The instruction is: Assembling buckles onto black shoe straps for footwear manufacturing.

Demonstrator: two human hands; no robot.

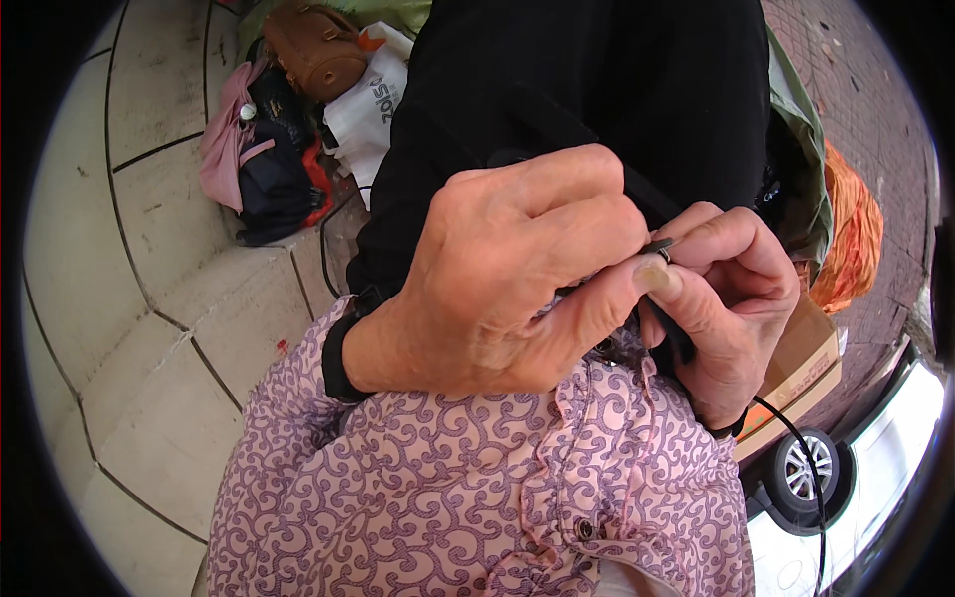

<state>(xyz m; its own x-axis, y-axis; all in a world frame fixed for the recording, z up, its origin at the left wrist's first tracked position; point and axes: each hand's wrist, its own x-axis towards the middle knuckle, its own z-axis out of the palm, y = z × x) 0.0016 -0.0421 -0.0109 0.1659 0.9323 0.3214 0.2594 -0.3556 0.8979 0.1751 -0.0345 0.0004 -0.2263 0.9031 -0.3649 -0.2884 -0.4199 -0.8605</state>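
Tiles (149, 239): smooth, pale and boxy, split by dark joints; they fill the left side and look bowed toward the rim.
Shirt (448, 488): soft pink cloth, printed all over with purple curls; a ruffled strip runs down the front.
Trousers (597, 90): plain matte black, covering the lap.
Pavement (846, 60): small reddish blocks, rough and gridded, at the upper right.
Car (890, 488): glossy white body at the lower right; its wheel (804, 468) is round, with silver spokes.
Left hand (507, 289): fingers curled, back of the hand upward; thumb and forefinger press together on the dark strip.
Right hand (741, 289): bent inward opposite; thumb and forefinger pinch the same piece, the two thumbs meeting.
Bags: brown leathery barrel shape (318, 55); crumpled white sack (368, 119) beside it; dark bag (277, 169) with pink cloth (224, 149); crinkled orange sack (854, 234) at the right.
Box (811, 363): tan cardboard, straight-edged, beyond the right hand.
Cord (820, 497): thin, black and smooth, curving down past the wheel.
Dark strip (657, 246): small and narrow, between the fingertips above the lap; a shiny metal bit (665, 256) shows, the rest hidden by fingers.
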